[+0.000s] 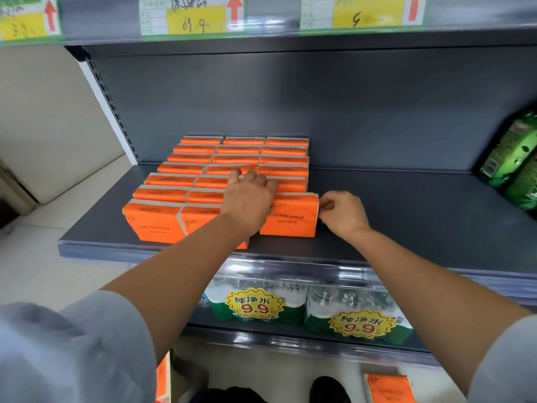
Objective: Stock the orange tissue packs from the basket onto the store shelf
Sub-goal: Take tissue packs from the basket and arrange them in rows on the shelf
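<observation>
Though narrow, right grip (pixel 343 213) on pack (pixel 291 221)

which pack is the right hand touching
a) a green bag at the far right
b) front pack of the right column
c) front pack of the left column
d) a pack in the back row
b: the right hand pinches the upper right edge of the front pack of the right column, well apart from the green bags.

Orange plastic-wrapped rectangular tissue packs (pixel 180 181) stand upright in three columns, near to far, on the left of the dark grey store shelf (pixel 406 216). The right hand (pixel 343 213) pinches the nearest right pack (pixel 290 219) at its right edge.
</observation>
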Demonstrator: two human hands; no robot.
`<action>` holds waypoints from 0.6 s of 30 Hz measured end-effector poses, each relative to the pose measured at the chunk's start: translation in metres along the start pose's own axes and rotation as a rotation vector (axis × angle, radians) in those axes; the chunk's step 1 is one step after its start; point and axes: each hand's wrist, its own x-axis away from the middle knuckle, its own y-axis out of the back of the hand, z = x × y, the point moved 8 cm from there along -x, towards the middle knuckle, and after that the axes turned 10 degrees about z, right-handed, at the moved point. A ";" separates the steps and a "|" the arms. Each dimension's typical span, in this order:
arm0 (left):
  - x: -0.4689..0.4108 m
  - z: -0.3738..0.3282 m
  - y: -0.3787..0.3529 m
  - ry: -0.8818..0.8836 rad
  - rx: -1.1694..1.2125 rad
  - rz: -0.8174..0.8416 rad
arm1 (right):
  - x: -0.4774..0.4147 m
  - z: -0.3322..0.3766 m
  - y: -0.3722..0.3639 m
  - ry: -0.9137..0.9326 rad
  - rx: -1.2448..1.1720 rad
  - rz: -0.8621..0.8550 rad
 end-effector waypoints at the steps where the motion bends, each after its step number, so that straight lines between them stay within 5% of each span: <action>1: -0.001 0.000 -0.001 0.003 -0.012 0.004 | 0.000 0.001 -0.001 0.002 -0.003 -0.003; 18: -0.003 0.012 -0.005 0.114 -0.077 0.005 | 0.000 0.007 -0.014 -0.014 -0.134 0.007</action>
